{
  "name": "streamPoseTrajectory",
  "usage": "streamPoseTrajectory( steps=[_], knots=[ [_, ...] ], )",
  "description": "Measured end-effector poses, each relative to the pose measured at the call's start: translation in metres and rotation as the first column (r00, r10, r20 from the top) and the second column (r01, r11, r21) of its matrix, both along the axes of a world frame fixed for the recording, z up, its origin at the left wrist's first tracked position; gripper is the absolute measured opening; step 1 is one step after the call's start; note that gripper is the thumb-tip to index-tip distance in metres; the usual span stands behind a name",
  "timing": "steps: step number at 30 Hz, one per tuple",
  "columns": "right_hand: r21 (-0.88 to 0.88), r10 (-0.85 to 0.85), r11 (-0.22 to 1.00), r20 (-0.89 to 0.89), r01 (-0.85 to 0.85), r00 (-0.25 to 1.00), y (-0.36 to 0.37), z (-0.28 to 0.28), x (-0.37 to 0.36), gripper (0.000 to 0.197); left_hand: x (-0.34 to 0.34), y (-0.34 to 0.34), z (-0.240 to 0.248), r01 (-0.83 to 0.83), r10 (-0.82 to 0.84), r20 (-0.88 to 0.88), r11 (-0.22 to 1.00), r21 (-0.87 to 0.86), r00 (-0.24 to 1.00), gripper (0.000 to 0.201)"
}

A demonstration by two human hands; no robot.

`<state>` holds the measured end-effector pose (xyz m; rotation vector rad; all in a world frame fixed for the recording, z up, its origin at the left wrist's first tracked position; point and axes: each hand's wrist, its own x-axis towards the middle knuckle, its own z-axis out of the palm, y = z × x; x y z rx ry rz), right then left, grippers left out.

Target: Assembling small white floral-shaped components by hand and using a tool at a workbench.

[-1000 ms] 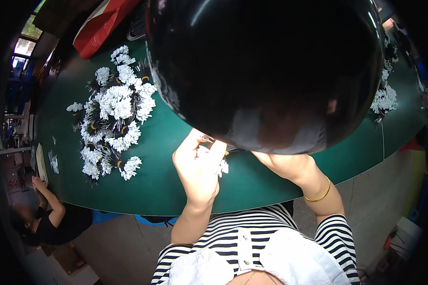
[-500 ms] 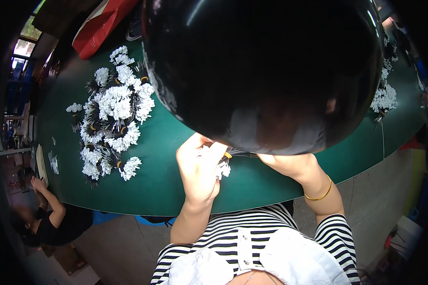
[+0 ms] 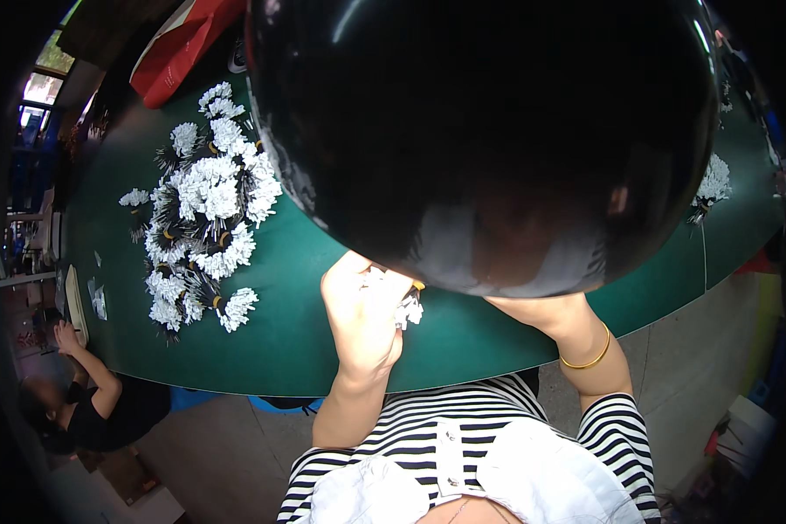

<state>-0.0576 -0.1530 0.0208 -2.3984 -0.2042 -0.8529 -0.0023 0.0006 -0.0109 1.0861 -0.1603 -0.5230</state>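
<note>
Black dome: the glossy black dome point(image 3: 480, 148) fills upper centre, cut off by the top edge; it covers the middle of the table and the work area between the hands.
Left hand: left hand point(image 3: 356, 313) seen from the back, fingertips partly behind the dome's lower rim.
Right hand: right hand point(image 3: 541, 313) shows only heel and wrist, with gold bracelet point(image 3: 588, 351); fingers hidden.
Far pieces: another white-tipped cluster point(image 3: 714, 179) beyond the dome at right, partly covered by it. Picture rim dark and bent.
Table edge: near edge of the green table point(image 3: 306, 371) curves below both hands, close to the striped shirt point(image 3: 472, 402).
Room: green surface between left hand and the pile of white-tipped black bundles point(image 3: 210, 196); more of it to the right of the right wrist.
Left grip: fingers curled around a small white-tipped bundle point(image 3: 409, 311), bit of yellow at its top; white ends poke out beside the hand, the rest concealed.
Right grip: can't tell whether it's clenched, released or grasping anything.
Bundle position: in left hand, just below the dome's rim.
</note>
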Motion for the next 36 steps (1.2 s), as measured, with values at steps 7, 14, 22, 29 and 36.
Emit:
streamPoseTrajectory(
  steps=[7, 14, 22, 29, 36],
  knots=[
    [0.002, 0.015, 1.0, -0.007, -0.015, 1.0, 0.004, -0.005, 0.003, 0.011, 0.001, 0.003, -0.003, -0.059, 0.06, 0.028, 0.998, -0.034, 0.998, 0.013],
    [0.049, 0.02, 0.999, -0.013, -0.02, 1.0, 0.003, -0.004, 0.004, 0.011, 0.001, 0.003, -0.007, -0.107, 0.106, -0.025, 0.993, -0.054, 0.994, 0.006],
    [-0.006, 0.035, 0.999, -0.002, -0.035, 0.999, 0.003, -0.002, 0.002, 0.012, 0.001, -0.002, 0.009, -0.087, 0.081, -0.143, 0.995, -0.042, 0.986, 0.009],
    [-0.105, 0.018, 0.994, -0.002, -0.018, 1.0, 0.0, -0.004, 0.003, 0.011, 0.002, 0.001, 0.005, -0.079, 0.063, -0.16, 0.993, -0.092, 0.985, 0.008],
    [0.339, 0.104, 0.94, -0.184, -0.036, 0.977, -0.002, 0.006, 0.003, 0.011, 0.002, 0.009, -0.003, 0.06, -0.067, -0.162, 0.997, -0.049, 0.984, 0.013]
  ],
)
